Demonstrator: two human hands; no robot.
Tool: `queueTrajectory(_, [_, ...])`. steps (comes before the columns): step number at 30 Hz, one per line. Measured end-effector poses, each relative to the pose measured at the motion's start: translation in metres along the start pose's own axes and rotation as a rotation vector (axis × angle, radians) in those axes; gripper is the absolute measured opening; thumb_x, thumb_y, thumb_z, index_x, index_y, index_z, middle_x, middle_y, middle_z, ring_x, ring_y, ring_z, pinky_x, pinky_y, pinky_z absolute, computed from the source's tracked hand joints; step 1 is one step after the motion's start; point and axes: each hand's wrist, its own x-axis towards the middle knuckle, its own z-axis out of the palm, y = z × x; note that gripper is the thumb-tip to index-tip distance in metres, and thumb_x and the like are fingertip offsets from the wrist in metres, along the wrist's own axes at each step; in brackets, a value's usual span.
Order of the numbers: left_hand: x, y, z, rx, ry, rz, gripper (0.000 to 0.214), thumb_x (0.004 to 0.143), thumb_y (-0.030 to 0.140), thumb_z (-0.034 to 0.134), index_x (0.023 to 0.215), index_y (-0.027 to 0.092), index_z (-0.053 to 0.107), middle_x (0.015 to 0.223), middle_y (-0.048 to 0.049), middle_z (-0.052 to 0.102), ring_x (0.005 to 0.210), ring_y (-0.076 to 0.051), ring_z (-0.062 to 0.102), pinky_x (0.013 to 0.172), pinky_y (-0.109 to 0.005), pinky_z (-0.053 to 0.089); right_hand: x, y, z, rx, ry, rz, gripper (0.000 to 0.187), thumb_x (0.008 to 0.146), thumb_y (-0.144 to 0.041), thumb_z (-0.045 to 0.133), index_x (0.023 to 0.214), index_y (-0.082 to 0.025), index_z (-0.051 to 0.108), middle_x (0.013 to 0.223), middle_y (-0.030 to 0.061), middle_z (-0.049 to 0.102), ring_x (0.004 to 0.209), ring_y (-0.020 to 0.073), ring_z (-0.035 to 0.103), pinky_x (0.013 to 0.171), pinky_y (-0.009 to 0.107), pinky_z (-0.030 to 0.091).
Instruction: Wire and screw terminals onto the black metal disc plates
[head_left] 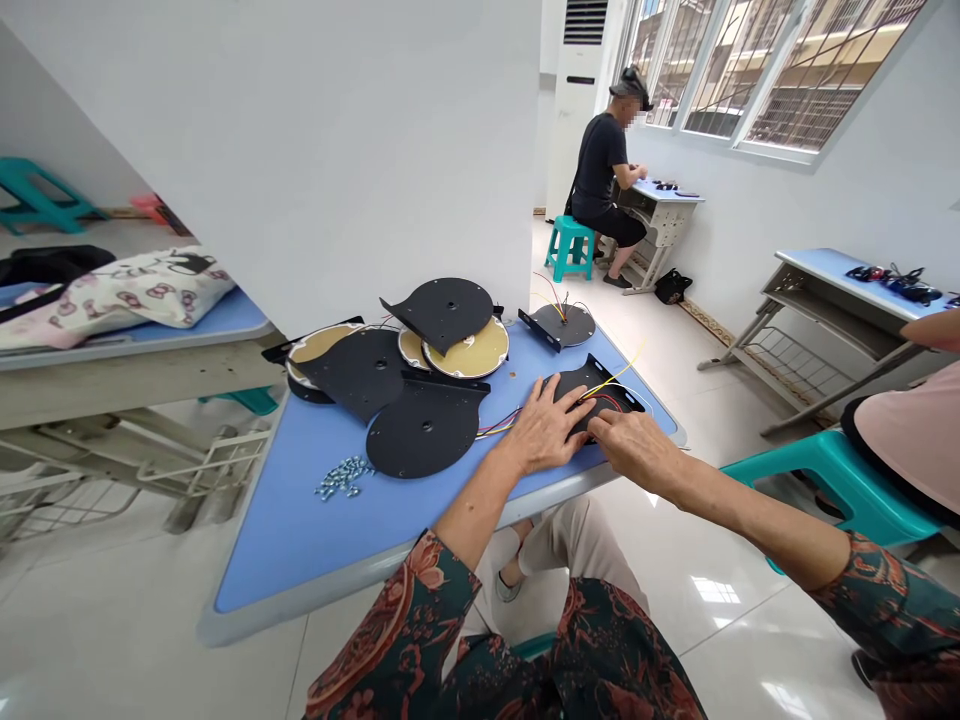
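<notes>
My left hand (546, 430) lies with fingers spread over a black round metal plate (574, 380) near the right end of the blue table. On the same plate, my right hand (634, 445) is closed in a pinch close to the left fingertips; whatever it grips is hidden. Red, yellow and white wires (606, 384) run across this plate beside my fingers. To the left is another black plate (427, 428), with more coloured wires (491, 428) coming out from under it towards my left hand. Small silvery screws (345, 478) lie in a loose pile farther left.
Further black plates (446, 305) and yellowish discs (476, 350) are stacked at the table's back, against a white pillar (375, 150). A plate with upright wires (566, 325) sits at the back right corner. Another person (600, 165) works at a far desk; someone sits at right.
</notes>
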Motion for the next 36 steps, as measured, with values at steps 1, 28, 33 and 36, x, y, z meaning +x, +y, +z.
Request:
queueTrajectory(1, [0.000,0.000,0.000,0.000,0.001,0.001,0.057,0.100,0.044,0.044,0.153,0.022,0.047,0.163,-0.0077,0.042,0.149,-0.044,0.029,0.120,-0.067,0.024,-0.001,-0.002,0.000,-0.029,0.001,-0.012,0.030,0.092,-0.002,0.044,0.109,-0.011,0.067,0.108,0.0148,0.072,0.082,0.0220,0.068,0.058,0.033,0.027])
queueTrajectory(28, [-0.001,0.001,-0.002,-0.001,0.011,-0.004,0.056,0.102,0.045,0.041,0.152,0.021,0.048,0.162,-0.0079,0.042,0.148,-0.046,0.030,0.120,-0.066,0.025,0.004,0.022,0.027,0.402,0.213,-0.085,0.027,0.100,-0.012,0.049,0.107,-0.019,0.074,0.104,0.0079,0.075,0.089,0.0166,0.067,0.072,0.026,0.039])
queueTrajectory(33, [-0.001,0.000,-0.001,-0.006,0.015,-0.007,0.056,0.101,0.044,0.044,0.152,0.023,0.049,0.162,-0.0077,0.043,0.149,-0.045,0.030,0.120,-0.065,0.024,0.005,0.024,0.028,0.460,0.234,-0.074,0.022,0.095,-0.010,0.054,0.099,-0.019,0.074,0.098,0.0061,0.075,0.087,0.0172,0.067,0.072,0.026,0.039])
queueTrajectory(36, [-0.001,0.000,0.000,-0.010,0.017,-0.003,0.056,0.100,0.043,0.044,0.152,0.023,0.049,0.162,-0.0083,0.043,0.149,-0.044,0.030,0.120,-0.066,0.025,0.005,0.022,0.026,0.466,0.228,-0.032,0.019,0.093,-0.011,0.057,0.096,-0.019,0.074,0.097,0.0058,0.076,0.086,0.0176,0.067,0.071,0.026,0.038])
